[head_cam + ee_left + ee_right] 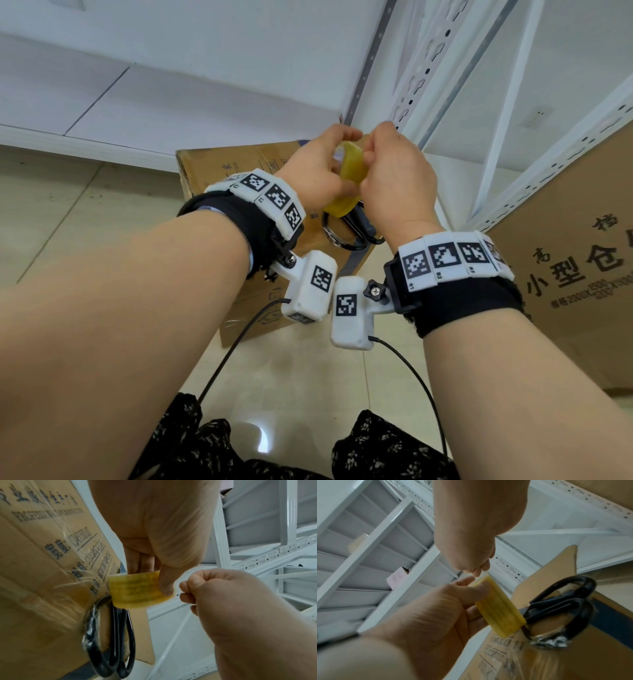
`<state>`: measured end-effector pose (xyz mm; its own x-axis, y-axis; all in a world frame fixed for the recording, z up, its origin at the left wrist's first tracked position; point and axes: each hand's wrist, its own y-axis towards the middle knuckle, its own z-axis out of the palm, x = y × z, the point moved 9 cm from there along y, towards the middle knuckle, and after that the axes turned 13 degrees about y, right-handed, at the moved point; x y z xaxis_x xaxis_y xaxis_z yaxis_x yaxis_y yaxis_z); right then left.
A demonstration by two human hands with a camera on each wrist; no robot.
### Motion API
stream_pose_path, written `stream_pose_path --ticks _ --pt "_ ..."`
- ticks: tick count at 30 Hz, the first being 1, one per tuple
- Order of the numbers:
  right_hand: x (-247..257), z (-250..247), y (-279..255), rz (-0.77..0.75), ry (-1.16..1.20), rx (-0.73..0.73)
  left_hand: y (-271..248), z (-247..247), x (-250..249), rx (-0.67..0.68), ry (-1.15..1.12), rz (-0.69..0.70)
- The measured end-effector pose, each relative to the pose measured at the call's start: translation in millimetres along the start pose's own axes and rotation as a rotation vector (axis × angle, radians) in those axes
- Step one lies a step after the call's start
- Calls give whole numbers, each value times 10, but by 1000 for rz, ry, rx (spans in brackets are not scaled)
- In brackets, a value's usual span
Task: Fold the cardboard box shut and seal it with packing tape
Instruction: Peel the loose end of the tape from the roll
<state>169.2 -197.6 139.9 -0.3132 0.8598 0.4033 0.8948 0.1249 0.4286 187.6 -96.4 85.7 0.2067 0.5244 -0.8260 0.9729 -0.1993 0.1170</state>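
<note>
A yellowish packing tape roll (349, 168) (135, 589) (500, 611) is held up between both hands above the cardboard box (233, 164) (42, 574) (573, 655). My left hand (318, 168) (159, 574) (471, 588) grips the roll, thumb across its outer face. My right hand (394, 171) (187, 591) (476, 570) has its fingers curled and pinches the tape's loose end at the roll's rim. Black-handled scissors (346, 233) (118, 642) (565, 601) lie on the box top below the hands. One box flap (556, 568) sticks up beside the scissors.
A white metal shelving rack (513, 102) stands right behind the box. A large printed cardboard carton (582, 274) stands at the right. The box sits on a pale tiled floor (68, 212) by a white wall. Camera cables (411, 377) hang from my wrists.
</note>
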Motion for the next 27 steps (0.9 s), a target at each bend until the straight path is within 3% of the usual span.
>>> stream_pose_path --ticks 5,10,18,27 --pt "-176 -164 25 50 188 -134 19 -122 98 -19 -13 -53" --pt "-122 -15 30 -18 337 -63 -13 -130 125 -12 15 -38" --pt "-44 24 -3 -63 337 -76 59 -169 122 1 36 2" --pt "-17 95 9 -60 122 5 45 -97 69 50 109 50"
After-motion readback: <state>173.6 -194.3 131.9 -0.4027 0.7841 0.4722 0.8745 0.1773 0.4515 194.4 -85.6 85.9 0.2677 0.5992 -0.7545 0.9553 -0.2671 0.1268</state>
